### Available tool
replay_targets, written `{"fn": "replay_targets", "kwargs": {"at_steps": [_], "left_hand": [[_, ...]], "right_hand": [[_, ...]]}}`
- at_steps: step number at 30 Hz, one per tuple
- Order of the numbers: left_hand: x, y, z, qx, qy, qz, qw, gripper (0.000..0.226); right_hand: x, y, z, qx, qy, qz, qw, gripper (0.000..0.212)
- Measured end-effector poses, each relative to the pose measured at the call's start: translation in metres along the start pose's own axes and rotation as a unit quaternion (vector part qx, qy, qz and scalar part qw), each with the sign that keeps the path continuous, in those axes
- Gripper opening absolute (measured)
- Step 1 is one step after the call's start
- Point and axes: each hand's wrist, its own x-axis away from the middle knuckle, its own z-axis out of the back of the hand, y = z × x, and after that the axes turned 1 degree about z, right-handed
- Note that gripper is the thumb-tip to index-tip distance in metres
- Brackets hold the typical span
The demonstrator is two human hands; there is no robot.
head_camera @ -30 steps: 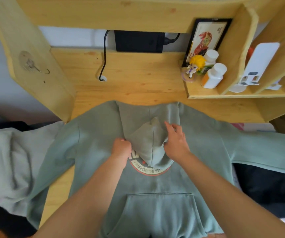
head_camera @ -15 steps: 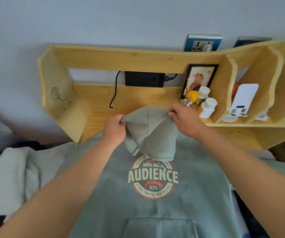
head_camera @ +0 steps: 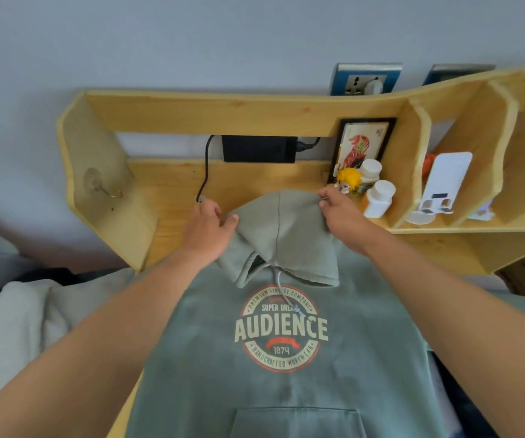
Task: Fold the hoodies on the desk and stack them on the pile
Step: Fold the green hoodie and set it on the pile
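The hoodie lies chest-up across the desk's front edge, its hood toward the back edge, where your left hand and right hand pinch its two sides.

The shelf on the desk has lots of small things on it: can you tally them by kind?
White bottles: 2, one behind and one in front
Framed picture: 1
Yellow-haired figurine: 1
White phone stand: 1
Orange item behind the stand, too hidden to identify: 1
Total: 6
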Motion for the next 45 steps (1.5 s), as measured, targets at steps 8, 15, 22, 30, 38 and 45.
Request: {"fn": "replay_targets", "kwargs": {"at_steps": [8,15,22,30,38,45], "left_hand": [[0.096,-0.018,-0.101,-0.163,0.036,-0.013,0.986,0.069],[0.081,-0.078,-0.062,-0.228,-0.031,-0.057,0.972,0.022],[0.064,-0.076,-0.036,0.044,-0.119,0.08,0.989,0.066],[0.011,-0.009,-0.016,0.036,-0.291,0.074,0.953,0.051],[-0.001,0.006,0.047,0.128,-0.363,0.046,0.922,0.04],[0.002,0.031,0.033,-0.068,-0.257,-0.032,0.964,0.022]], "right_hand": [[0.0,-0.013,-0.007,-0.23,-0.043,-0.089,0.968,0.029],[-0.008,-0.007,0.011,-0.06,0.007,-0.013,0.998,0.03],[0.008,-0.009,0.006,0.042,-0.088,0.069,0.993,0.032],[0.021,-0.014,0.026,0.055,-0.178,0.093,0.978,0.016],[0.034,0.015,0.021,0.333,-0.286,0.08,0.895,0.014],[0.022,0.02,0.005,0.415,0.004,0.161,0.896,0.023]]}}
